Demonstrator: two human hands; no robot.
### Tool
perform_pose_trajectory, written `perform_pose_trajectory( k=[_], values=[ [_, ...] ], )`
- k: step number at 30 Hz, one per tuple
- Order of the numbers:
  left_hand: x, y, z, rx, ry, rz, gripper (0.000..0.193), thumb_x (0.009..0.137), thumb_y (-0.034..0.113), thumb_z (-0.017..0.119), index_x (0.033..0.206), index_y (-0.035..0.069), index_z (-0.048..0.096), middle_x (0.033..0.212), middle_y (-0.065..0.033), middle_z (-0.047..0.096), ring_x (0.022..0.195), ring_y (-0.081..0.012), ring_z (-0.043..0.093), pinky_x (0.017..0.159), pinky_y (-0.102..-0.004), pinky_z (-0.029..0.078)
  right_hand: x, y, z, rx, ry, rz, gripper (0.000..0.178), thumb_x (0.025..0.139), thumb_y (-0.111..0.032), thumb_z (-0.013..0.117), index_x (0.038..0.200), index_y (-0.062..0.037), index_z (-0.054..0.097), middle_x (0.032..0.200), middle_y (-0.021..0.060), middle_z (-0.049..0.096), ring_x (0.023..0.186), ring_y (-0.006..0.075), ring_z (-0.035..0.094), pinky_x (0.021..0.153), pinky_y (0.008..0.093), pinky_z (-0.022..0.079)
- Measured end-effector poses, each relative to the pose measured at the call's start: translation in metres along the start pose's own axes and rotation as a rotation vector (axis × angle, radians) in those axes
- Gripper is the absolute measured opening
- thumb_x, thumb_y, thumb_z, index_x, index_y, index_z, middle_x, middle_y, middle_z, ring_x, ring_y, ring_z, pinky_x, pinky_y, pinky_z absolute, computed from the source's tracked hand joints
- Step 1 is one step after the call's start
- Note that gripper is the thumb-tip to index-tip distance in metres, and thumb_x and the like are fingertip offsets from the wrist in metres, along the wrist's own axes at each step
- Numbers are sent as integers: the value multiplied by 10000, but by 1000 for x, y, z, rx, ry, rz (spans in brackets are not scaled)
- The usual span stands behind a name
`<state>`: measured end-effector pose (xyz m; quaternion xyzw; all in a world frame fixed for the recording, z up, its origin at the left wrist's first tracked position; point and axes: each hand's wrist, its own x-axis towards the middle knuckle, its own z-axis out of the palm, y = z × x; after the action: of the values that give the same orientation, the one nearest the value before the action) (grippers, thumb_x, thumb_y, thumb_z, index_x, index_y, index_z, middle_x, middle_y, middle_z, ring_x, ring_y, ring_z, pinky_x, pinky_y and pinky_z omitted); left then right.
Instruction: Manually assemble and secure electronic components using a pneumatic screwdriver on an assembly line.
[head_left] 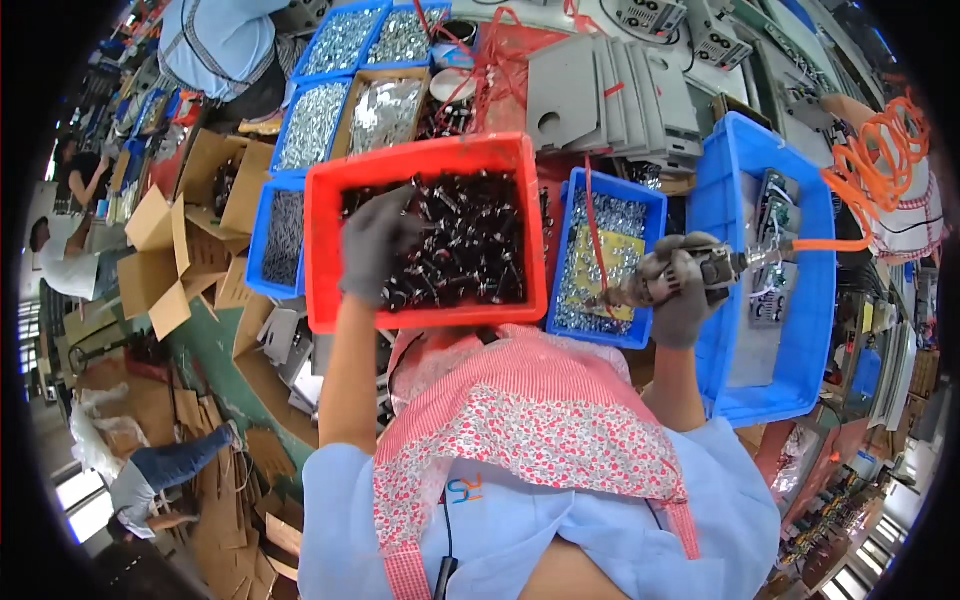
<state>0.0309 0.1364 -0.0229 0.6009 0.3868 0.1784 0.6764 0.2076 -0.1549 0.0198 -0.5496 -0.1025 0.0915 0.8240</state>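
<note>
My left hand (376, 245), in a grey glove, is over the left part of a red plastic bin (325, 250). Its fingers are stretched out and apart, close to the many black parts (465, 240) heaped in the bin; I make out nothing between them. In my gloved right hand (680, 300) is a metal air tool (670, 278), fingers wrapped around it. An orange coiled hose (835, 243) runs from the tool's right end. The tool's left end is above a blue bin (640, 335) of small shiny metal fasteners with a yellow piece (620, 250) among them.
A large blue crate (708, 340) with circuit boards stands at the right. Grey metal panels (565, 95) lean together at the back. More blue bins (312, 125) of metal parts stand at the back left, near open cardboard boxes (160, 260). Other people are around the left side.
</note>
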Motion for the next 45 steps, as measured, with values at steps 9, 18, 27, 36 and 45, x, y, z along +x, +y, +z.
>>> perform_pose_trajectory(
  k=[9,18,27,36,45],
  values=[
    [191,-62,247,1080,-176,757,391,748,408,581,1095,238,632,1035,-61,633,963,-253,580,952,-416,352,-8,10,-54,341,-115,295,211,926,-153,454,1120,-218,504,971,36,531,574,126,431,447,298,376],
    [228,-75,244,866,-262,37,841,716,204,672,1407,41,222,1143,-239,572,1056,-359,579,890,-432,464,-4,-2,-53,14,328,358,256,835,-263,580,1028,-100,536,715,38,565,472,121,490,414,310,432],
    [182,20,201,376,109,417,656,832,167,570,1420,97,288,1094,-219,605,934,-378,621,814,-424,486,29,24,-51,60,108,417,272,831,-255,580,1034,-81,526,729,47,565,480,113,510,425,288,439],
    [34,51,143,368,122,1160,728,808,303,627,1400,20,311,1045,-197,569,918,-376,549,816,-439,423,40,19,30,197,-268,429,377,887,-278,513,1187,-51,482,1003,161,589,489,123,555,440,234,462],
    [-54,-20,103,690,-124,1252,603,760,194,584,1336,102,433,881,-80,572,793,-273,562,760,-391,434,28,79,10,421,-640,461,637,900,-441,427,1355,0,368,1314,182,477,1208,325,462,1044,442,353]
  ],
)
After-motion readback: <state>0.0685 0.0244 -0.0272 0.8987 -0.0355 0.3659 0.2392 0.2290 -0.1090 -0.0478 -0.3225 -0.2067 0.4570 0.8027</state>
